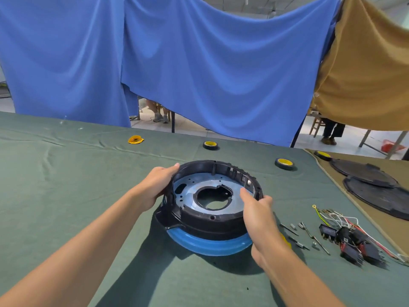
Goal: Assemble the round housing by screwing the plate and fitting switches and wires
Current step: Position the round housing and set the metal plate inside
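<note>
Gripping the round black housing [212,220] at frame centre, my left hand [158,185] curls round its left rim and my right hand [257,209] pinches its right wall. Inside lies the metal plate [192,197]. Switches [352,242] and wires [338,218] lie lower right on the worktop [66,173].

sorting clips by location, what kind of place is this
Probably a small assembly workshop. On a green cloth-covered table, the left hand and right hand grip a round black plastic housing; loose metal screws and black wired rocker switches lie beside it, and blue cloth sheets hang behind.
</note>
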Available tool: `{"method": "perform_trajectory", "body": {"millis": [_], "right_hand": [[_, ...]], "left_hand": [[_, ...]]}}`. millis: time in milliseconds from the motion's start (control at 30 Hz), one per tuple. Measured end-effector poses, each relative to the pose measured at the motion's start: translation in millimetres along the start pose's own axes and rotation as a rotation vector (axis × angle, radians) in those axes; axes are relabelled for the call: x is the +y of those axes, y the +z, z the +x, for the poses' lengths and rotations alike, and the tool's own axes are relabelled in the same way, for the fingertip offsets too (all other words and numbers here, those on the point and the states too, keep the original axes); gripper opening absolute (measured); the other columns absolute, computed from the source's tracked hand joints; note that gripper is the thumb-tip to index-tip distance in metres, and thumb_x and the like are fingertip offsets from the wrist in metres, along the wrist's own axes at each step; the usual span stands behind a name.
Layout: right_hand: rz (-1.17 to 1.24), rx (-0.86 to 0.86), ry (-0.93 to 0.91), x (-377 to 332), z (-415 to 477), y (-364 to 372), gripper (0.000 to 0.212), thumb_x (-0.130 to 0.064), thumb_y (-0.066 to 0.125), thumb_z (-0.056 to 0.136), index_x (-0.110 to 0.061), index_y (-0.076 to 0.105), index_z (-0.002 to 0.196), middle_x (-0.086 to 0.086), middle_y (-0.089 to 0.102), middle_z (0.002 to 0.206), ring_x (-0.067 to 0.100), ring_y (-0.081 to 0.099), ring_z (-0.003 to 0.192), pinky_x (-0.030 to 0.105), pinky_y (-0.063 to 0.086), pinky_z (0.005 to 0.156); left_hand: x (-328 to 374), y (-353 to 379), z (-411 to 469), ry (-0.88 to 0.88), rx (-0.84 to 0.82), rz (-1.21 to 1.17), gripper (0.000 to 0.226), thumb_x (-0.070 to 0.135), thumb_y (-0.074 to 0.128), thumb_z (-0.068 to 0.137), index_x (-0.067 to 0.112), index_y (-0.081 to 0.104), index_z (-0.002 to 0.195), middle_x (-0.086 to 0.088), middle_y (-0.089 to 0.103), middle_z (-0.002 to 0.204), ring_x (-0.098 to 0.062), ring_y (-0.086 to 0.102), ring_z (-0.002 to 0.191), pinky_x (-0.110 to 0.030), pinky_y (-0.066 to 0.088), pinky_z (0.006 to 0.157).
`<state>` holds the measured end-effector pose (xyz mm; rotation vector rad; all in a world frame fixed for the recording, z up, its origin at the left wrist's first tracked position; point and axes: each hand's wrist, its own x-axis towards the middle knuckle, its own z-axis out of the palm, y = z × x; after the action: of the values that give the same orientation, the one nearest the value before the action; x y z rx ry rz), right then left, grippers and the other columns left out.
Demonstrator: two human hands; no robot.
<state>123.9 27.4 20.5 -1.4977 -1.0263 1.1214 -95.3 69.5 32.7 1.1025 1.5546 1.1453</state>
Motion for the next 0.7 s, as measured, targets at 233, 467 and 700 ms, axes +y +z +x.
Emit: {"method": "perform_trajectory", "body": {"millis": [233, 467, 700], "right_hand": [[-0.065, -0.061, -0.054, -11, 37, -1, 0.064, -0.054, 0.049, 0.094, -0.021, 0.028, 0.145, 0.004, 0.046, 0.144, 0.027, 0.047, 0.128, 0.049, 0.038, 0.108], [0.054, -0.075, -0.023, 0, 33, -10, 0.034, -0.054, 0.046, 0.095, -0.024, 0.052, 0.110, -0.002, 0.068, 0.100, 0.013, 0.064, 0.092, 0.033, 0.048, 0.072], [0.099, -0.154, 0.026, -5, 47, -2, 0.054, -0.061, 0.045, 0.093, -0.021, 0.046, 0.128, 0.006, 0.065, 0.117, 0.027, 0.063, 0.107, 0.050, 0.048, 0.098]], "left_hand": [[-8, -22, -4, -0.029, 0.202, -0.008, 0.049, 0.048, 0.050, 0.099, 0.001, 0.066, 0.095, -0.011, 0.075, 0.085, -0.024, 0.072, 0.079, -0.033, 0.056, 0.071], [-14, -16, -4, -0.059, 0.163, -0.112, 0.050, 0.048, 0.047, 0.100, 0.002, 0.060, 0.115, -0.019, 0.069, 0.115, -0.029, 0.065, 0.104, -0.045, 0.048, 0.103], [-14, -10, -8, -0.052, 0.157, 0.017, 0.055, 0.058, 0.052, 0.092, 0.009, 0.065, 0.113, -0.010, 0.072, 0.105, -0.026, 0.068, 0.095, -0.038, 0.055, 0.082]]}}
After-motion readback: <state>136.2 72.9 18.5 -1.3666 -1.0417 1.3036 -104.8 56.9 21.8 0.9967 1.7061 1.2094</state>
